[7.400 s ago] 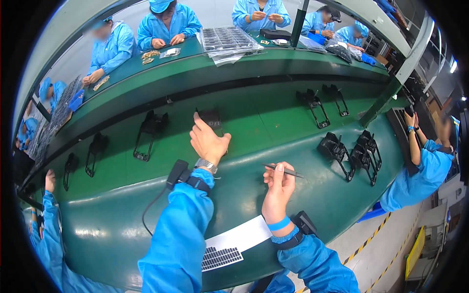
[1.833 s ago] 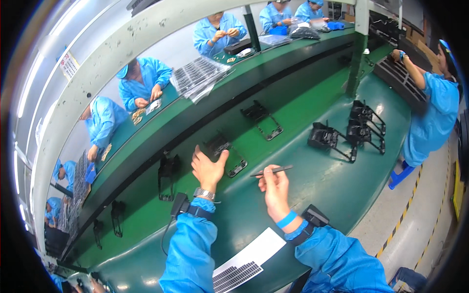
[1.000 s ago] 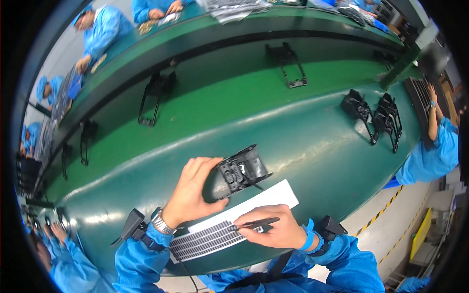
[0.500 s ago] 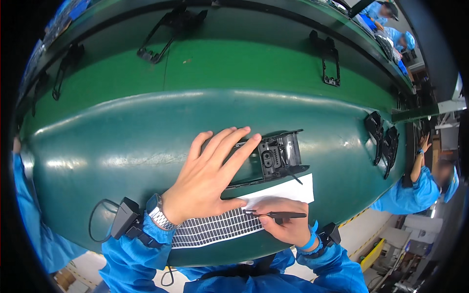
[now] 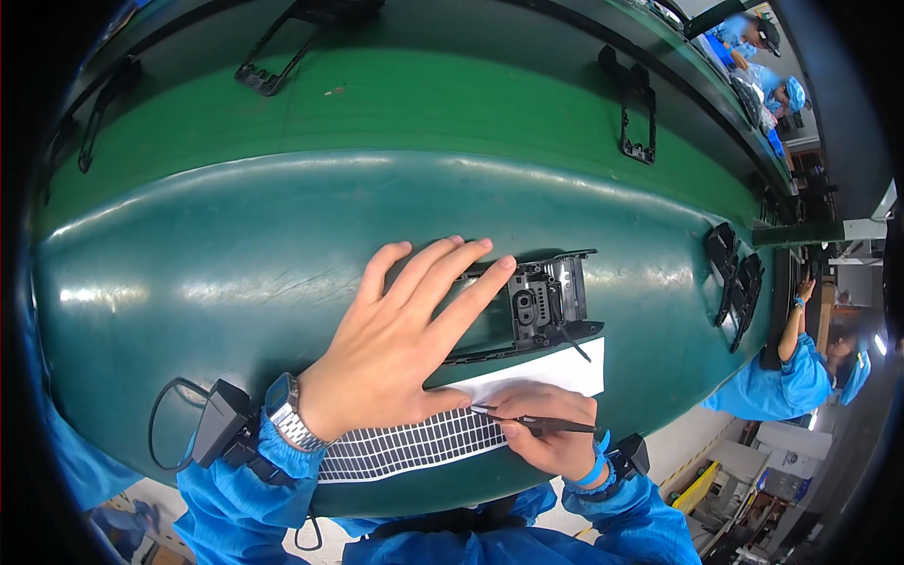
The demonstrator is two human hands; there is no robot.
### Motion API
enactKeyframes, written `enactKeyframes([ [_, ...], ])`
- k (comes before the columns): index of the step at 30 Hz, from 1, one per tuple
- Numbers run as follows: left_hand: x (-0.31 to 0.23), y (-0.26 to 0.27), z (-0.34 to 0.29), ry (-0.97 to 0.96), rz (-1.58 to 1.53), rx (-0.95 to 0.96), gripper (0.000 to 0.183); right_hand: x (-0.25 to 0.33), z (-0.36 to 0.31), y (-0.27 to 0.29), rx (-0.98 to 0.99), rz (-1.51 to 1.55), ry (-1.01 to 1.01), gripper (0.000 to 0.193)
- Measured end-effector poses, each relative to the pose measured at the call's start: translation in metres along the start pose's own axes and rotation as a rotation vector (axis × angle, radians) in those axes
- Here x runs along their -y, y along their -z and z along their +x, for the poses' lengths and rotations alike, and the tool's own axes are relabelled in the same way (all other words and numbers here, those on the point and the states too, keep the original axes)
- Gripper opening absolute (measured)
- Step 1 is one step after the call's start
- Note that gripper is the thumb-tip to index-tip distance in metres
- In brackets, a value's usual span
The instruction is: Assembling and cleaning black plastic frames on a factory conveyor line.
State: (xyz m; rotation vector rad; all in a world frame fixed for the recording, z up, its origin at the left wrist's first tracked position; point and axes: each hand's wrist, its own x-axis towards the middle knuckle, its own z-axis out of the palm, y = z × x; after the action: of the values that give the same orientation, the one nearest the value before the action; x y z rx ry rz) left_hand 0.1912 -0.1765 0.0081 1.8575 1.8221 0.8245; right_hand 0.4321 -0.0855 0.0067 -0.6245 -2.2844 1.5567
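A white sheet of small black rectangular stickers (image 5: 405,454) lies along the near edge of the green table. My left hand (image 5: 391,344) is spread open, its fingers across a black plastic frame (image 5: 549,301) and its thumb on the sheet. Part of the frame is hidden under that hand. My right hand (image 5: 546,433) is closed around black tweezers (image 5: 551,426), whose tips touch the sheet beside my left thumb. Whether a sticker is between the tips is too small to tell.
Two black plastic parts (image 5: 733,282) lie at the table's right side. More black frames, one at the far right (image 5: 638,118) and one at the far left (image 5: 273,56), stand along the back. A co-worker (image 5: 786,367) is beyond the right end. A black wrist device (image 5: 226,424) with a cable sits on my left forearm.
The view has shifted slightly. My left hand stays spread over the frame and sheet. The tweezers have tilted a little in my right hand, their tips still at the sheet.
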Motion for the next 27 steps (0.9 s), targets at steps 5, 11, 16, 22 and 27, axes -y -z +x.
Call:
enactKeyframes([
  [5, 0.000, -0.001, 0.001, 0.007, -0.004, 0.000, 0.129, 0.000, 0.001, 0.001, 0.021, -0.052, 0.069, 0.011],
  [11, -0.001, -0.002, -0.001, 0.013, -0.006, -0.003, 0.129, 0.002, -0.002, -0.003, -0.001, 0.014, 0.005, 0.016],
  [16, -0.001, -0.001, -0.002, 0.020, -0.002, -0.007, 0.129, -0.006, -0.004, -0.002, 0.039, 0.058, 0.046, 0.008],
  [22, -0.002, 0.002, 0.002, 0.005, -0.010, -0.008, 0.128, -0.004, -0.011, -0.001, -0.069, 0.350, -0.074, 0.015],
  [27, -0.006, 0.006, 0.006, 0.002, -0.021, -0.034, 0.120, 0.017, 0.000, 0.018, -0.138, 0.533, 0.040, 0.016],
])
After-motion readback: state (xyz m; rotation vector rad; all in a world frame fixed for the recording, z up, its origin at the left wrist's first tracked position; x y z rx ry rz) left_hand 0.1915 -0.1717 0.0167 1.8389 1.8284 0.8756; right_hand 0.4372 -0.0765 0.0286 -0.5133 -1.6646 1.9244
